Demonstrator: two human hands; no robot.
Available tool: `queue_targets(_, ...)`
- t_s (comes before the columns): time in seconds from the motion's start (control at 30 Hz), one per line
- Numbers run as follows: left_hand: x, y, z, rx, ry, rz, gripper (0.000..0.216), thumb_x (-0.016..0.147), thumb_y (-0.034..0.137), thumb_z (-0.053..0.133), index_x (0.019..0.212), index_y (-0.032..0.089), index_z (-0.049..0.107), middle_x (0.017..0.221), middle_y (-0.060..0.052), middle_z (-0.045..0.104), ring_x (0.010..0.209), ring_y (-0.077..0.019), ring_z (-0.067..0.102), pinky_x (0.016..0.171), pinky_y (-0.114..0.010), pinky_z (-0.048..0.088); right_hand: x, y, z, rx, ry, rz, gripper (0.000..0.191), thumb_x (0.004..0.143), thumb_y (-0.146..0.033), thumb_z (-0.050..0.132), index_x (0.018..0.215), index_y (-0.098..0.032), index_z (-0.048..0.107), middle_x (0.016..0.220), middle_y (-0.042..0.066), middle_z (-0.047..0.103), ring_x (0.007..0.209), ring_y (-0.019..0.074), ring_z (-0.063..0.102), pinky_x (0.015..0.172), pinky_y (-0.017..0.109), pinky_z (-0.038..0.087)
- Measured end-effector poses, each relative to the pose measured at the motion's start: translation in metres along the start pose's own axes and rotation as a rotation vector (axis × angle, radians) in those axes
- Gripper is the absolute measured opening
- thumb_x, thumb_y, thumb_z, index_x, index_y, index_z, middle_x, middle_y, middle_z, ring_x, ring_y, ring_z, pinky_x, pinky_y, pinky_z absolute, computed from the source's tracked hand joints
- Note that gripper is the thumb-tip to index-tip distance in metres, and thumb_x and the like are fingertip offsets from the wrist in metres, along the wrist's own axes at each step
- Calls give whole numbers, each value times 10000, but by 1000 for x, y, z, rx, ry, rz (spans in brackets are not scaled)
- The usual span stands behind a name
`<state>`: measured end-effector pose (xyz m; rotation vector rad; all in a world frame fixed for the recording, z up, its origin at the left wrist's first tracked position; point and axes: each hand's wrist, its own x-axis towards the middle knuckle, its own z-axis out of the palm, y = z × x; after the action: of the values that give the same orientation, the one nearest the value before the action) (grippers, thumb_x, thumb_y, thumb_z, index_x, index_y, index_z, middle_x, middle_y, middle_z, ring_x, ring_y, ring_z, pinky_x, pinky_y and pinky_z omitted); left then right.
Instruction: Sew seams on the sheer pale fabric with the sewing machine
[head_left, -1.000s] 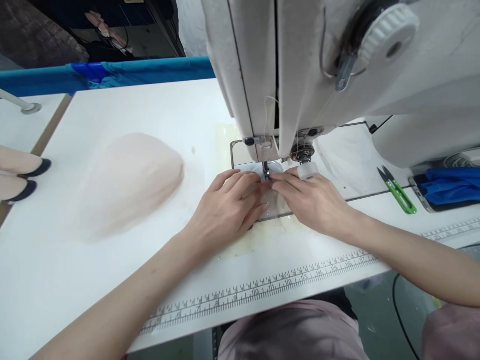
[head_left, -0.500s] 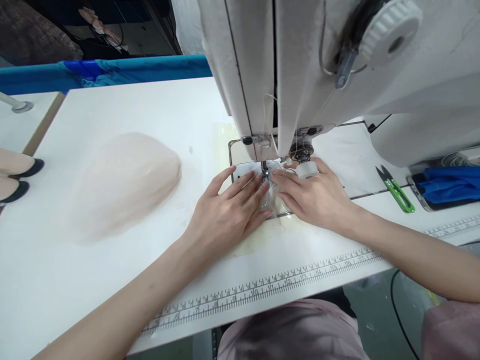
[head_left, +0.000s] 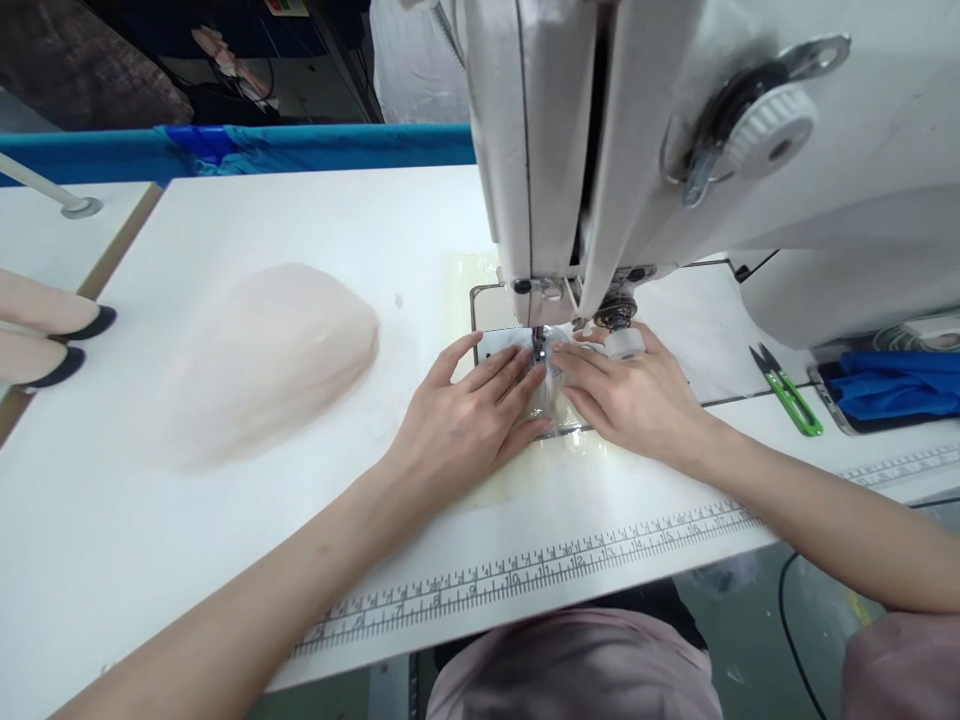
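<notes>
My left hand [head_left: 469, 425] lies flat, fingers stretched out, pressing a small sheer piece of fabric [head_left: 551, 400] onto the metal plate under the needle [head_left: 537, 345] of a white sewing machine [head_left: 637, 150]. My right hand [head_left: 630, 395] lies flat on the other side of the same piece, fingertips close to the presser foot. Both sets of fingertips nearly meet at the needle. The fabric is thin and almost see-through, mostly covered by my fingers.
A pile of pale pink sheer fabric [head_left: 262, 360] lies to the left on the white table [head_left: 225, 520]. Green thread snips [head_left: 787, 390] and a blue cloth on a tray [head_left: 892, 385] sit to the right. A ruler strip [head_left: 562, 565] runs along the front edge.
My left fingers went from curled at the needle to stretched flat on the fabric. Both hands slid slightly toward me. The camera shifted a little.
</notes>
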<state>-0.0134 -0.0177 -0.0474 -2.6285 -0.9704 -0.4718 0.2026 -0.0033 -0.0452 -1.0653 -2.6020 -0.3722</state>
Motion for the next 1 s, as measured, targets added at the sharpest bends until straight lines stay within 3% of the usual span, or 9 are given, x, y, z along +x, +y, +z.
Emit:
queue_targets(0.17,-2,-2,-4,-3,45,26,476,931,436,509,1224,67,576,1184,-156,677,1137,-277,625,1033,-511,425,0,-1,0,30,95,-54,267,954,-196,460,1111,-122,663,1037,76,736,992,205,622,936,381,399)
queue_targets(0.3,-5,-2,-14,-75,106,191,402,885,466,567,1047,107,645,995,-101,729,945,-240,680,926,-425,516,-2,-1,-4,99,150,-159,232,902,-64,475,945,-155,684,982,20,735,866,144,635,817,303,436)
queue_targets(0.37,-6,-1,-16,-74,94,247,254,895,365,577,962,132,652,931,-73,729,864,-206,680,817,-354,552,-5,0,-7,145,149,-191,197,903,-92,493,887,-163,677,930,4,730,835,131,631,761,280,440)
queue_targets(0.43,-6,-1,-16,-44,89,250,102,896,201,558,920,149,642,907,-57,727,825,-184,676,737,-313,552,-7,1,-9,217,140,-198,173,918,-269,539,899,-158,670,921,18,722,834,148,630,723,292,442)
queue_targets(0.53,-5,-1,-14,-86,108,166,123,879,87,531,928,159,618,893,-47,724,808,-172,669,719,-303,538,-9,2,-11,278,108,-200,467,862,-566,552,999,-133,658,1002,61,709,872,193,630,719,333,441)
queue_targets(0.67,-3,2,-16,-111,127,77,101,869,103,557,936,167,599,872,-33,726,782,-163,666,656,-303,499,-8,-1,-9,152,113,-214,195,901,-254,572,1053,-160,652,1086,20,710,899,160,637,756,323,432)
queue_targets(0.73,-2,6,-18,-43,127,63,69,863,182,592,930,170,607,872,-35,731,736,-177,660,577,-315,465,-7,-2,-7,125,166,-217,183,899,-113,535,985,-204,668,1085,-26,720,914,130,637,774,307,432)
queue_targets(0.83,-3,14,-21,16,96,11,222,855,334,616,995,162,625,943,-50,734,661,-177,645,486,-313,434,-6,-2,-5,147,248,-224,205,918,-105,522,897,-239,676,992,-68,745,911,107,639,776,292,442)
queue_targets(1.0,0,15,-28,-220,-34,-252,211,908,150,473,1058,183,619,1005,-11,728,628,-126,665,453,-246,458,-1,3,-6,233,258,-175,193,938,-136,529,946,-242,689,845,-69,756,850,104,675,725,282,461)
